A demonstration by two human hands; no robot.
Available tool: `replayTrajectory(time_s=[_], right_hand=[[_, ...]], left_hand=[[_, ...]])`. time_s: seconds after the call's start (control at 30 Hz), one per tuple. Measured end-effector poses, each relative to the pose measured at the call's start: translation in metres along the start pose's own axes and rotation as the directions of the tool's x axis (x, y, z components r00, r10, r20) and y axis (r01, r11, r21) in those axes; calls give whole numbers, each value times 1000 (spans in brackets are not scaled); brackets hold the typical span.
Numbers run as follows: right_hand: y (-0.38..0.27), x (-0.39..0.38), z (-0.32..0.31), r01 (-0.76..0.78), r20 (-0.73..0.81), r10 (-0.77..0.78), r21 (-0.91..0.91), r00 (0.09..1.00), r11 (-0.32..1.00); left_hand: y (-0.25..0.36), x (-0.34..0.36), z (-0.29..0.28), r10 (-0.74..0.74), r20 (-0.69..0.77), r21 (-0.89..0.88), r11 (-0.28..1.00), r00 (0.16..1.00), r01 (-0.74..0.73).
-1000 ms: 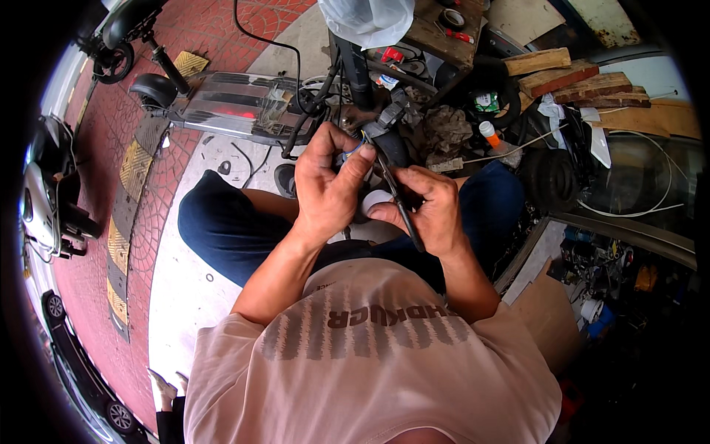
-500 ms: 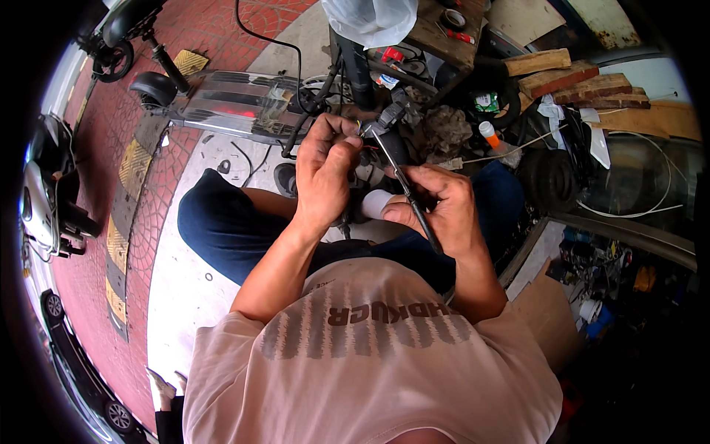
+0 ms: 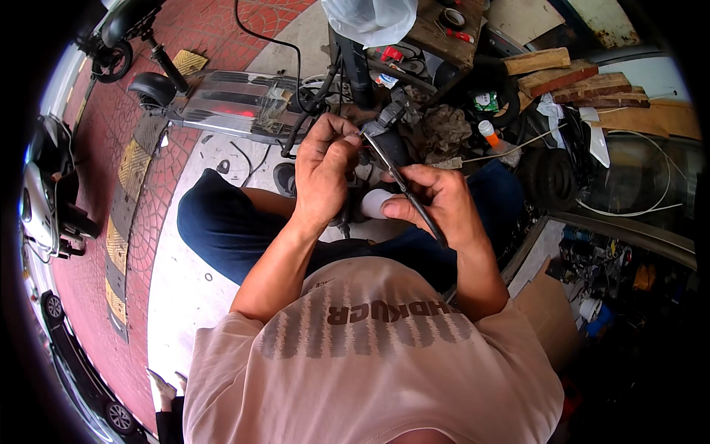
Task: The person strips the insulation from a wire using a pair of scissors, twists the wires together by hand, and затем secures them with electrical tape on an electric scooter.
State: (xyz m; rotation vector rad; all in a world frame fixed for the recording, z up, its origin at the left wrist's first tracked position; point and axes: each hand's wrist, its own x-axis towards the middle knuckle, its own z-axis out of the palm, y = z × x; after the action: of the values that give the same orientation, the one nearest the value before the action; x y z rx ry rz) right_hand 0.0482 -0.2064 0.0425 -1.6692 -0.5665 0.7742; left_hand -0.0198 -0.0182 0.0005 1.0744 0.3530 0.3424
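Observation:
Up in front of my lap, my left hand (image 3: 325, 163) is closed in a pinch; thin wires showed at these fingertips a moment ago, and the fingers now mostly cover them. My right hand (image 3: 436, 200) grips a slim tool (image 3: 403, 185) with a metal shaft and a black handle; its exact kind is unclear. The tool slants up to the left, its tip meeting the left fingertips. Just beyond the tip is a dark grey clamp-like part (image 3: 388, 118) on a black column. A whitish rounded thing (image 3: 376, 203) shows beside my right fingers.
An electric scooter deck (image 3: 233, 103) lies ahead to the left. A wooden bench (image 3: 447, 41) stands ahead, with a white plastic bag (image 3: 370, 18) beside it. Wood pieces (image 3: 566, 78), a tyre (image 3: 551, 177) and an orange-capped bottle (image 3: 489, 133) are to the right.
The tool's tip has shifted slightly left, into the left fingertips, and its handle end has swung a little right. My left hand has barely moved.

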Motion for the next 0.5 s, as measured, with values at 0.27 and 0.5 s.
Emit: replayTrajectory(time_s=[0.27, 0.5], right_hand=[[8, 0, 2, 10, -8, -9, 37, 1000, 999], [13, 3, 4, 162, -62, -190, -313, 980, 936]], left_hand=[[-1, 0, -2, -6, 31, -7, 1000, 1000, 6], [3, -2, 7, -130, -13, -140, 982, 991, 127]])
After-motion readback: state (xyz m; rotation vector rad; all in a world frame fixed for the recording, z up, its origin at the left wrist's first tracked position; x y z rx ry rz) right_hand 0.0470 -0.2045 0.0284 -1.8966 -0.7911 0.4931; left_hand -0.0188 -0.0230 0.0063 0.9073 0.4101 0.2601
